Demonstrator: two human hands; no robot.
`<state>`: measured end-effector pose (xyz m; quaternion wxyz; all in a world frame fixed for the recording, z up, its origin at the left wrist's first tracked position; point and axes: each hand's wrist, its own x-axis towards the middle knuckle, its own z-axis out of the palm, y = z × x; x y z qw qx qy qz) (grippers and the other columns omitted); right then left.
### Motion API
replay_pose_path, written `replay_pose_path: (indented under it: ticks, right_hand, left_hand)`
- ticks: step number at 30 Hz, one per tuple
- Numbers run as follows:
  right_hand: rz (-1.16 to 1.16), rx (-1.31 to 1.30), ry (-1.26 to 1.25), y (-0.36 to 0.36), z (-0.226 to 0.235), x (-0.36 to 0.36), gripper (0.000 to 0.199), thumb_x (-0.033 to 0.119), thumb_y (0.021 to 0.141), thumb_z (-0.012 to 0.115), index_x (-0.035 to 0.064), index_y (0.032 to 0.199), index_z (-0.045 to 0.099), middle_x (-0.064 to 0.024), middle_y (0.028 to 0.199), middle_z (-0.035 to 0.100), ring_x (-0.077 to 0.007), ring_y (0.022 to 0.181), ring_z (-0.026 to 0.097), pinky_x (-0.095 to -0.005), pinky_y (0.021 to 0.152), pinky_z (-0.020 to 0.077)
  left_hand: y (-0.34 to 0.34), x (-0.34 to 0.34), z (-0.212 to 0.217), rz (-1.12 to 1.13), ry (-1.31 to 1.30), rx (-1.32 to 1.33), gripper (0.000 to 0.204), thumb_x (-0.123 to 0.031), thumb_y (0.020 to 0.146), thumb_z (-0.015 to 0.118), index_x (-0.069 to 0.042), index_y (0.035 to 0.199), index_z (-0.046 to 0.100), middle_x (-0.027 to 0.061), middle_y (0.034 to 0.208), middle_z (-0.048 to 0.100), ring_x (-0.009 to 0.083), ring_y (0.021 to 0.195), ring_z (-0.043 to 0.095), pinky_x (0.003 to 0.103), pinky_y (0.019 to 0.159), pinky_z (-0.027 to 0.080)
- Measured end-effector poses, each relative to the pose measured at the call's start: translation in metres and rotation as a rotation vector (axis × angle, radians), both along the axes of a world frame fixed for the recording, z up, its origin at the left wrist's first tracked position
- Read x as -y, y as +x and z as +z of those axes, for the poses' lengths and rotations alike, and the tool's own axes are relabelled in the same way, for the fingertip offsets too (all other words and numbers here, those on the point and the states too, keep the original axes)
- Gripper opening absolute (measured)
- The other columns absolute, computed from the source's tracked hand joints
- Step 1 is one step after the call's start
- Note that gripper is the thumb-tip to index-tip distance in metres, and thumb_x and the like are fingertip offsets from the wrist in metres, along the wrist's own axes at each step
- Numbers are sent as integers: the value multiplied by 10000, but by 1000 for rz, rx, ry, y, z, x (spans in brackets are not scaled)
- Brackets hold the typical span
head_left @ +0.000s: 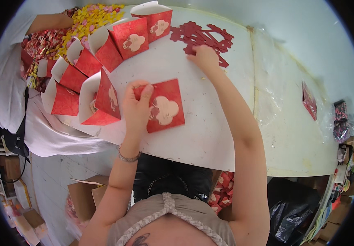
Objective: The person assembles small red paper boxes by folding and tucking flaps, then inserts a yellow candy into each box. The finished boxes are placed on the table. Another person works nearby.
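Note:
My left hand (138, 104) is closed on the left edge of a red paper box (172, 92) with a cream flower-shaped print, thumb on its front face. The box is above the white table, and its far side is hidden. Farther off and to the right, my right hand (205, 59) reaches to a pile of dark red flat cut-out pieces (207, 37). Its fingers are bent together at the near edge of the pile, around one dark red piece.
Several open red boxes (107, 98) stand in a curved row on the left. Behind them lie heaps of yellow and pink wrapped pieces (92, 18) and red ones, with another person's arm (49, 22) over them. A dark red packet (309, 101) lies on the right.

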<state>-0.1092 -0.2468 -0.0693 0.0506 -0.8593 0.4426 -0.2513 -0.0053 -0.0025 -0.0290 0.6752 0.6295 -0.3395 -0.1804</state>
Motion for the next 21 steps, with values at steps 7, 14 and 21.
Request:
replay_pose_path:
  ticks: [7, 14, 21]
  right_hand:
    - [-11, -459, -217, -10, 35, -20, 62, 138, 738, 662, 84, 765, 675, -78, 795, 634, -251, 743, 632, -365, 576, 507]
    - [514, 283, -695, -42, 55, -154, 196, 98, 659, 662, 50, 849, 653, -45, 917, 646, -193, 698, 577, -305, 576, 471]
    - [640, 544, -242, -67, 40, -143, 128, 89, 721, 672, 45, 840, 666, -59, 974, 646, -219, 776, 591, -312, 648, 494]
  left_hand:
    - [13, 9, 0, -175, 21, -44, 122, -110, 893, 574, 1, 941, 560, 9, 850, 579, 55, 750, 508, 189, 685, 420]
    - [-3, 11, 2, -337, 56, -110, 135, -75, 895, 556, 3, 1002, 583, 18, 929, 589, 61, 846, 515, 197, 752, 426]
    - [-15, -1, -4, -368, 7, -155, 247, -60, 847, 613, 6, 1084, 588, 63, 1007, 605, 117, 929, 559, 239, 814, 452]
